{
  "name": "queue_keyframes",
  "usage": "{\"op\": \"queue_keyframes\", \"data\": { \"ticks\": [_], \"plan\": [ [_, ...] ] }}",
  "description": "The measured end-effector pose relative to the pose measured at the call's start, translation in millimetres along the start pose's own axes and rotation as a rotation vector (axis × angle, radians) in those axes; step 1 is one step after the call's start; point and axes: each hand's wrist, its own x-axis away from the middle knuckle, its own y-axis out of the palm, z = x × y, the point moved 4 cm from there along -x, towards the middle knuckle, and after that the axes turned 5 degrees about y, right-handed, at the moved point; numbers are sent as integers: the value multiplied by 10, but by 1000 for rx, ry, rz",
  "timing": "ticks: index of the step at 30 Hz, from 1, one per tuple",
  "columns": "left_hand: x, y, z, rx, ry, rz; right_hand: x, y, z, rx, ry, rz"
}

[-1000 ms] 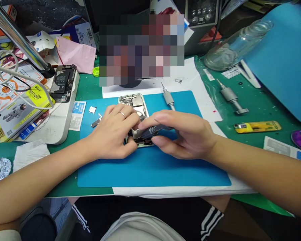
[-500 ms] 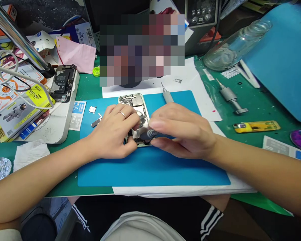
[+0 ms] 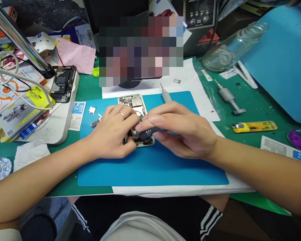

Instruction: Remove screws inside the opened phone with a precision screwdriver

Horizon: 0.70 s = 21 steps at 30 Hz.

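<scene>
In the head view, your opened phone lies on the blue mat, in the middle of the bench, probably so that both hands reach it and its frame rests on something soft. Your left hand arches over its left side, fingers bent down and thumb near its near end, seemingly as a brace against sliding; you can't tell whether the hidden fingertips pinch anything. Your right hand pinches a dark ribbed tool between thumb and fingers, low over the phone's near part, likely for fine control; its tip is hidden. Two small metal parts, a silver plate and a dark piece, sit left of your left hand, perhaps out of the way. A grey precision screwdriver lies beyond your right hand, within easy reach.
</scene>
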Motion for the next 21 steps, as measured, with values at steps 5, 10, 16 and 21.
{"op": "queue_keyframes", "data": {
  "ticks": [5,10,16,21],
  "plan": [
    [0,-5,0,15,3,1,-43,-4,-22,-19,-1,-10],
    [0,-6,-2,-5,5,-4,-56,-1,-66,-10,-4,-15],
    [-2,-7,1,-5,18,6,-42,-14,-66,-2,6,-32],
    [-7,-11,4,5,16,2,-53,-11,-78,1,13,-33]
  ]
}}
